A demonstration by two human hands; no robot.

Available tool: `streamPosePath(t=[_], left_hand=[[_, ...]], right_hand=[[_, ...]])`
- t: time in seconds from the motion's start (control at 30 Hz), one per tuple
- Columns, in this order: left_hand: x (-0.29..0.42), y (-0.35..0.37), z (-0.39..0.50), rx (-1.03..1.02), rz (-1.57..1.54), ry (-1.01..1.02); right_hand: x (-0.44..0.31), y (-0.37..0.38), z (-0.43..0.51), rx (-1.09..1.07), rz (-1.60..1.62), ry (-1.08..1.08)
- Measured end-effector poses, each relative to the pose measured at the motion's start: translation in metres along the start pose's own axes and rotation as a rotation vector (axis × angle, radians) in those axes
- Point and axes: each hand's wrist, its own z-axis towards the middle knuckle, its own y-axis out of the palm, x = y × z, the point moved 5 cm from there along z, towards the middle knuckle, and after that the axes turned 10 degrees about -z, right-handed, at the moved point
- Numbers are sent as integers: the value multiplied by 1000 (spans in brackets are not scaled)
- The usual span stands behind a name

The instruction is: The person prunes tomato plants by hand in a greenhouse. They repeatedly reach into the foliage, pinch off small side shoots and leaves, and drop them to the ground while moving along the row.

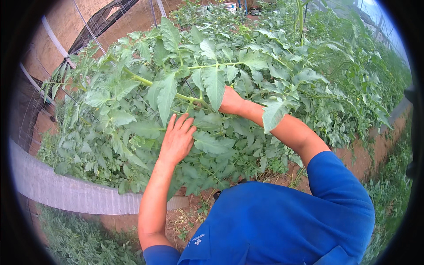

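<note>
Dense tomato plants (pixel 212 142) fill the space before me. My left hand (pixel 177 137) lies palm down among the leaves, fingers a little apart, fingertips near a thick green tomato stem (pixel 142 80). Farther right, my right hand (pixel 231 100) reaches into the foliage beside that stem; a hanging leaf (pixel 213 86) covers its fingers, so what they touch is hidden. A leafy side branch (pixel 228 63) runs above both hands. Thin dark strings pass through the plants.
A pale curved band (pixel 79 195) crosses at the lower left in front of the plants. Pale metal bars (pixel 54 41) and thin wires stand at the upper left. An upright stem (pixel 300 23) rises at the back right. Bare soil (pixel 357 159) shows at the right.
</note>
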Motion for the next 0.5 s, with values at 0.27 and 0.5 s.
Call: streamPosePath(t=[0.27,0.5], left_hand=[[3,-1,3,-11,-22,37],[3,7,8,-57,-15,47]], right_hand=[[13,11,-8,23,-44,-183],[56,70,-21,-462,33,-1]])
